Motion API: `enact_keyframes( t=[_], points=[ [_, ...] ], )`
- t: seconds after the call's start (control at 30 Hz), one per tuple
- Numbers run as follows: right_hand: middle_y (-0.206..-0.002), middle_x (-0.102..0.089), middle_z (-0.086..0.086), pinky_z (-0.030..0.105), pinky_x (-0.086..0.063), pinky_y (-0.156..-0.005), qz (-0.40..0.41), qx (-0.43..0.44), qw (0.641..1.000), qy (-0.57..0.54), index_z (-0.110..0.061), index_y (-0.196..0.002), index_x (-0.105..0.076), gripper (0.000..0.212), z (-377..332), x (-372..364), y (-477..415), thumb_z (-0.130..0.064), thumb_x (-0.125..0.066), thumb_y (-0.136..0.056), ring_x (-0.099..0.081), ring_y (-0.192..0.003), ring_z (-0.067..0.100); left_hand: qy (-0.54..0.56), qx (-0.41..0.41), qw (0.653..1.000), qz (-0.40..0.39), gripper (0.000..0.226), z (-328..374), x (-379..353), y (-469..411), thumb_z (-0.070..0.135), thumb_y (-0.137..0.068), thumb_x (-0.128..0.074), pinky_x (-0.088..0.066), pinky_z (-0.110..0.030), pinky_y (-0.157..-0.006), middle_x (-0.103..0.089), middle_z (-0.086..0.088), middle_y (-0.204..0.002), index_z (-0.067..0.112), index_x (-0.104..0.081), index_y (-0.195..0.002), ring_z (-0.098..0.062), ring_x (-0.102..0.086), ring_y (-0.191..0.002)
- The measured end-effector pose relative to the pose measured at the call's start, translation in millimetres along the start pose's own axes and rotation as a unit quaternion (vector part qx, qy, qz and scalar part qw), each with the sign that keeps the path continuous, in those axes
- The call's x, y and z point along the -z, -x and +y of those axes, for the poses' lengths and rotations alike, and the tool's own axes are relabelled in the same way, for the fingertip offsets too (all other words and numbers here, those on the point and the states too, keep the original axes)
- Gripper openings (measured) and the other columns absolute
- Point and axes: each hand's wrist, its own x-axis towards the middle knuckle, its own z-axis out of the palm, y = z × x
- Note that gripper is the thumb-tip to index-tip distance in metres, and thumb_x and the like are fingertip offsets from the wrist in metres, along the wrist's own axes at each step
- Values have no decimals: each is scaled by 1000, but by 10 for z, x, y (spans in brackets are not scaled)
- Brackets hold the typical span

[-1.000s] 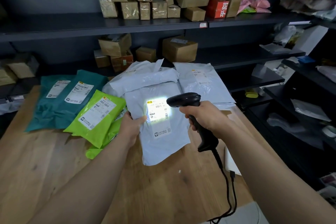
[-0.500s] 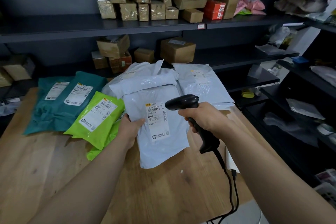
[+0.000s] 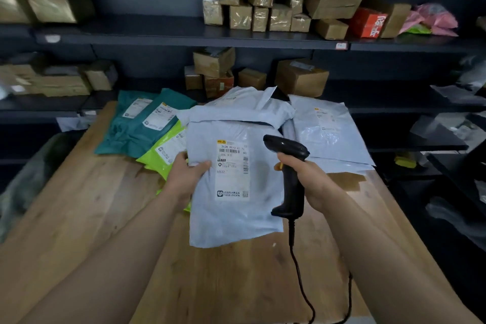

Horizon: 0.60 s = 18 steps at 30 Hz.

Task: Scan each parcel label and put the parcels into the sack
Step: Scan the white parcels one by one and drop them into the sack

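My left hand [image 3: 185, 175] grips the left edge of a grey poly-mailer parcel [image 3: 234, 221], thumb on top beside its white label [image 3: 232, 169]. My right hand [image 3: 306, 183] holds a black corded barcode scanner [image 3: 288, 171] by its handle, the head over the parcel's right side near the label. No scan light shows on the label. More grey parcels [image 3: 326, 131] lie behind and to the right, lime green parcels [image 3: 165, 151] and teal parcels [image 3: 147, 123] to the left. A dull grey-green shape, perhaps the sack [image 3: 29, 181], hangs at the table's left edge, blurred.
Everything lies on a wooden table [image 3: 86, 208]. Dark shelves [image 3: 157, 34] behind hold several cardboard boxes and a red box [image 3: 368, 22]. More shelving with bags stands to the right. The scanner cable [image 3: 302, 287] trails off the near table edge.
The bright scan light on the label went out. The view swung left, and my left hand drew the grey parcel closer and slightly up; the scanner stays beside the label.
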Motion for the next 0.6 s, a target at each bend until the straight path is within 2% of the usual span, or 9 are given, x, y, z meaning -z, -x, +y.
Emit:
enact_keyframes(
  t=[0.07,0.13,0.2,0.27,0.33,0.4,0.47,0.53,0.6],
  points=[
    [-84,-70,-2,28,-49,-72,-28,-9,999,-28,-15,-85,-72,28,73,-163,-38,-43,-72,-84,-65,-78,14,13,4,1000,18,43,35,209,174,8,-86,-69,-56,-37,-82,-67,-11,-113,3,-51,-125,-23,-66,-98],
    [-80,-72,0,29,-52,-71,-61,-28,997,-48,-14,-88,-72,28,157,-386,-57,-41,-74,-82,-68,-72,14,22,2,999,32,40,49,456,358,6,-88,-67,-54,-42,-91,-66,-14,-117,2,-51,-125,-27,-65,-105],
    [-90,-74,4,35,-56,-77,-106,-45,992,-50,-11,-97,-72,34,227,-674,-34,-41,-75,-82,-71,-83,19,23,-2,998,64,35,21,740,531,7,-88,-67,-56,-35,-81,-67,-11,-112,3,-52,-119,-23,-67,-99],
    [-103,-75,8,41,-55,-90,-147,-52,987,-45,-10,-102,-72,35,279,-1060,39,-40,-74,-83,-71,-96,25,3,-21,993,113,37,-8,1095,722,12,-87,-69,-52,-18,-66,-66,-4,-106,7,-51,-119,-10,-65,-87],
    [-104,-76,7,41,-55,-91,-164,-39,985,-40,-13,-103,-74,31,297,-1378,99,-37,-75,-83,-72,-95,25,-36,-35,989,142,40,-23,1365,839,17,-87,-70,-47,-9,-56,-65,2,-105,12,-50,-122,1,-61,-80],
    [-102,-76,9,45,-54,-92,-190,-32,981,-23,-13,-101,-75,31,300,-1851,228,-34,-79,-80,-72,-94,28,-50,-44,981,184,39,-55,1807,1008,18,-86,-71,-53,-14,-67,-67,3,-108,16,-53,-121,1,-65,-83],
    [-102,-76,11,49,-52,-96,-213,-25,977,-6,-11,-103,-74,34,299,-2341,369,-33,-79,-79,-71,-98,32,-32,-33,975,216,40,-107,2254,1159,19,-84,-73,-55,-31,-83,-68,-2,-112,15,-54,-119,-12,-67,-94],
    [-103,-75,12,49,-52,-96,-234,-15,972,12,-10,-106,-73,35,302,-2858,522,-32,-79,-80,-70,-98,32,-28,-26,969,243,43,-180,2728,1287,21,-83,-75,-53,-32,-82,-67,-2,-112,15,-53,-119,-14,-66,-95],
    [-100,-75,12,45,-56,-89,-251,-10,968,25,-10,-104,-73,32,318,-3386,661,-31,-79,-80,-71,-93,30,-33,-27,962,269,44,-264,3242,1382,22,-83,-75,-51,-29,-80,-67,1,-109,15,-54,-121,-11,-65,-95]
  ],
)
